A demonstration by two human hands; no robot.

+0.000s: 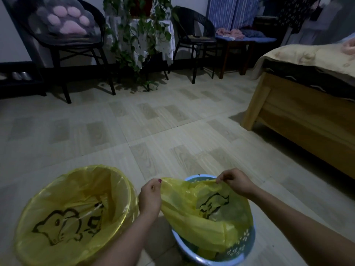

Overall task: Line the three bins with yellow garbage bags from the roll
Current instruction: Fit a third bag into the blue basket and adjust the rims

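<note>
Bin 1 [28,217], on the floor at left, is done: its liner [76,204] is folded over the rim. Bin 2, the blue bin [247,240], is in progress. The yellow bag [192,223] hangs half inside w/ its mouth not yet over the rim. Left hand [149,198] & right hand [235,181] each pinch the bag's top edge, pulling it apart. 3rd bin & roll not in view, so prob ~halfway
</note>
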